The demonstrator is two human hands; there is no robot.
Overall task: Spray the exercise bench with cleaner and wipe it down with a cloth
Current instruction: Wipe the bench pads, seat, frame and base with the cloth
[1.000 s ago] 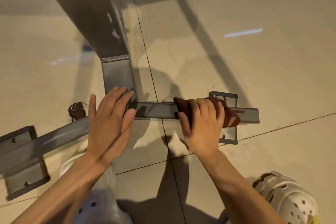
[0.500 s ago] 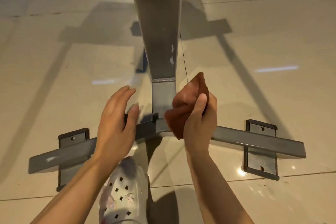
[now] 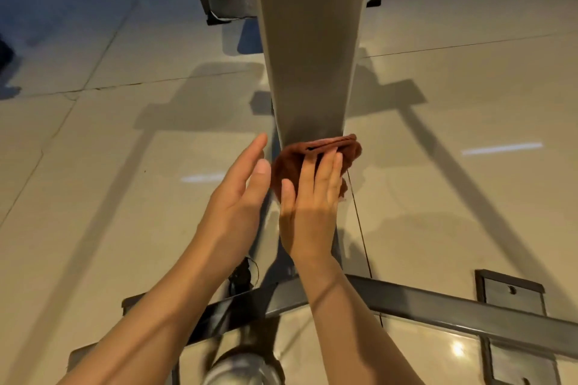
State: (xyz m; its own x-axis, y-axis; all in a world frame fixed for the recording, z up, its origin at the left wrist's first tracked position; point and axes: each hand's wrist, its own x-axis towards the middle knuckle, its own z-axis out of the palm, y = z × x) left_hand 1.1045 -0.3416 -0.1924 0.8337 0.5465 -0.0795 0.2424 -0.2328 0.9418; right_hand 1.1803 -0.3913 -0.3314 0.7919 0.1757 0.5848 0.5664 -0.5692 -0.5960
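Right hand: your right hand [image 3: 308, 212] is pressing the brown cloth [image 3: 316, 155] with flat, straight fingers against the bench beam [image 3: 309, 50].
Left hand: your left hand [image 3: 237, 197] is hovering just beside it, fingers straight, holding nothing.
Cloth: it is lying bunched at the beam's lower end, above the cross bar [image 3: 453, 312] sitting on the tiled floor [image 3: 109, 181].

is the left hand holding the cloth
No, the right hand presses the brown cloth with straight fingers; the left hand is open beside it.
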